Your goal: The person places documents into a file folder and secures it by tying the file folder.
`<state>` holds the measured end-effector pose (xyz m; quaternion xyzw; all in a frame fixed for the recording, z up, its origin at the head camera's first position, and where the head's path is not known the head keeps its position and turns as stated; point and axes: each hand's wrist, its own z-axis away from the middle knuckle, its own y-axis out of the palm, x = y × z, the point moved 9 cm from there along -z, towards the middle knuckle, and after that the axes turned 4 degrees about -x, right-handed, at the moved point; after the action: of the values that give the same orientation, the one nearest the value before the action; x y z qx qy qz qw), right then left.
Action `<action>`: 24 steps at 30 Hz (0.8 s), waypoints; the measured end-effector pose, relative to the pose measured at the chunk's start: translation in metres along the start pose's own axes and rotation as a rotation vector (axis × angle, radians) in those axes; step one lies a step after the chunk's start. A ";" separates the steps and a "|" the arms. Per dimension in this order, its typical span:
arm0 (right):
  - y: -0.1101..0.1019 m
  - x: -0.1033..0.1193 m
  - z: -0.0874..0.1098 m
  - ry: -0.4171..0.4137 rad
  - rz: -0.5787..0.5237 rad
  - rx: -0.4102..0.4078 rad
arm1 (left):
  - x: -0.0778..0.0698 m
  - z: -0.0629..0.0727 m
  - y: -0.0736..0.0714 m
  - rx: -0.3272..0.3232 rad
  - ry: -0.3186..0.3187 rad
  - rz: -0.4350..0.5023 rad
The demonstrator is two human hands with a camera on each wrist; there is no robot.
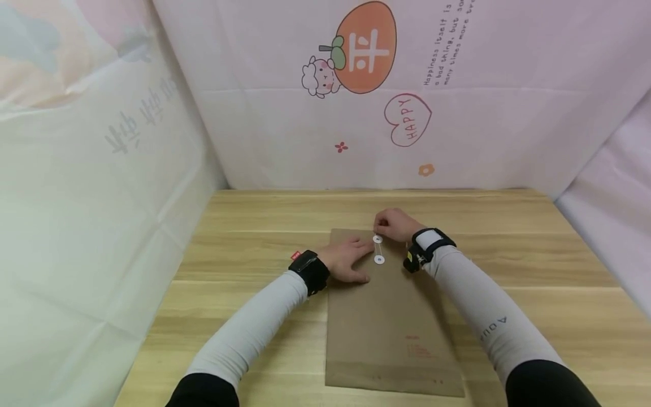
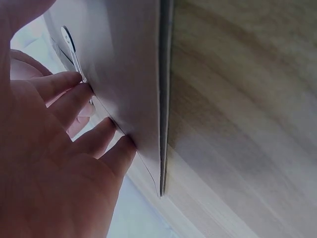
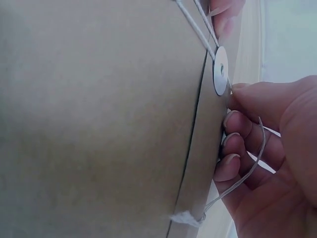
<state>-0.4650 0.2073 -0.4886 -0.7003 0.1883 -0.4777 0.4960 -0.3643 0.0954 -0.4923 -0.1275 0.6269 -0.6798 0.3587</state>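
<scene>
A brown kraft paper document envelope (image 1: 381, 316) lies on the table, its flap end away from me. Two white disc buttons (image 1: 378, 260) stand in line near that end, with white string (image 3: 194, 25) running between them. My left hand (image 1: 348, 260) rests on the envelope with fingers spread, its fingertips beside the string. At the far edge my right hand (image 1: 398, 225) pinches the string between thumb and index finger, close to the upper button (image 3: 221, 71). The other right fingers curl by the envelope's edge. A thin cord (image 3: 237, 183) with a frayed white tuft loops before that palm.
The wooden table (image 1: 254, 243) extends on both sides of the envelope. Printed white cloth (image 1: 280, 130) hangs behind its back edge, and more cloth (image 1: 102, 226) stands along the left. Black straps (image 1: 308, 271) hold cameras on both wrists.
</scene>
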 end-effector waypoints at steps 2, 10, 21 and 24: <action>-0.001 0.001 0.001 0.004 -0.001 0.000 | -0.001 0.000 0.000 -0.001 0.003 -0.004; 0.002 -0.009 0.002 0.043 -0.017 -0.010 | -0.002 0.004 -0.003 -0.030 0.007 0.018; -0.002 -0.021 0.016 0.126 0.012 -0.026 | -0.004 0.004 -0.004 -0.034 0.000 0.045; -0.003 -0.019 0.021 0.161 0.024 -0.025 | -0.003 0.003 -0.006 -0.039 -0.002 0.044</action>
<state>-0.4563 0.2333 -0.4958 -0.6635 0.2416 -0.5240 0.4763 -0.3620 0.0951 -0.4854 -0.1210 0.6423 -0.6593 0.3717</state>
